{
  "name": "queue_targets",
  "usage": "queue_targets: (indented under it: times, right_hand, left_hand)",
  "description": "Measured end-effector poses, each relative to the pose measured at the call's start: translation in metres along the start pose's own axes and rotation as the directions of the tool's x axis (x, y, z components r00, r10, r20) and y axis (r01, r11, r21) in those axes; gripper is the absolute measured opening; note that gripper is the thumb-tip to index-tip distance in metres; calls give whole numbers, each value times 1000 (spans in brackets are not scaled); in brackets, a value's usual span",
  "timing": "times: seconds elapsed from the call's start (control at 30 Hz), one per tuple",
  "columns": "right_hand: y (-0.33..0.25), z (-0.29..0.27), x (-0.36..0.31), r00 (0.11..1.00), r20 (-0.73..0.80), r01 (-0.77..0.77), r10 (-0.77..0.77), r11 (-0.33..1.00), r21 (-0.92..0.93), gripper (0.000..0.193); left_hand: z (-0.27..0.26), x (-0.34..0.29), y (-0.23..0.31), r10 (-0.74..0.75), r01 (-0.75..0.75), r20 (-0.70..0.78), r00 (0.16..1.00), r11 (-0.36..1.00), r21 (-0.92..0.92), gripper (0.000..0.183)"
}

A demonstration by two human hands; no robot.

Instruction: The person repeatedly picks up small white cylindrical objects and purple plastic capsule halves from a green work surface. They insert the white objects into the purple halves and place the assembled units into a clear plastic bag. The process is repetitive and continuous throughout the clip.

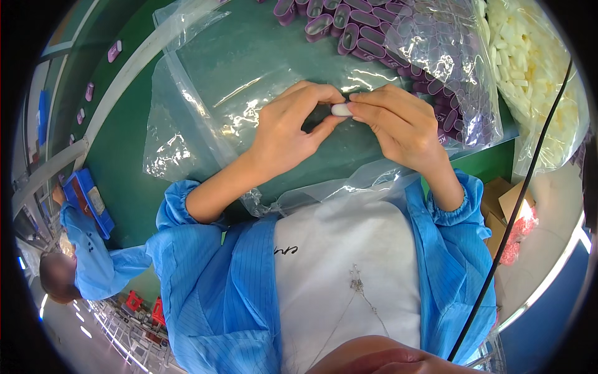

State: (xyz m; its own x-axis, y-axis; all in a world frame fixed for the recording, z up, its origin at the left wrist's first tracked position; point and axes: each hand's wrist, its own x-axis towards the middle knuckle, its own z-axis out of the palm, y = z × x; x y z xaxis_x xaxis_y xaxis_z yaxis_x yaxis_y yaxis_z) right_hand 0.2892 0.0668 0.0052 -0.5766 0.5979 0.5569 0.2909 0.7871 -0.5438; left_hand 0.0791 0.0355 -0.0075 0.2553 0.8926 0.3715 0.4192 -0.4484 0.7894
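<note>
A small white rounded piece (341,110) is pinched between my two hands above the green work surface. My left hand (283,128) is closed, its thumb and forefinger tips meeting at the piece's left side. From the other side, the fingertips of my right hand (398,121) press together on the piece. Only its pale front shows; the fingers hide the rest, and I cannot tell whether it is joined to another part. Clear plastic sheeting (237,118) lies under and around both hands.
Many purple oval shells (355,37) lie at the far right, partly under a clear bag. Beyond them sits a bag of cream-white pieces (520,68). A black cable (529,174) crosses the right side. Purple pieces (114,51) line the left, near a co-worker's blue sleeve (103,262) and blue tray (90,202).
</note>
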Motion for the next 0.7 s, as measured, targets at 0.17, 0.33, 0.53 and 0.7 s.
queue_targets:
  times: [0.17, 0.33, 0.53, 0.7]
  right_hand:
    - [-1, 1, -11, 996, 14, 91, -90, 988, -129, 28]
    - [-2, 1, -13, 992, 60, 124, -114, 974, -188, 28]
    - [-3, -10, -5, 999, 44, 29, -27, 999, -40, 32]
    - [15, -84, -12, 842, -342, -480, 416, 868, -126, 23]
  left_hand:
    - [-2, -2, -3, -20, 20, 10, 1000, 999, -25, 36]
    - [-4, -1, -4, -26, 26, 21, 999, 1000, -17, 35]
    - [-6, -5, -3, -93, 97, 71, 993, 993, -60, 33]
    - [-88, 13, -34, -33, 66, -254, 967, 991, 120, 25]
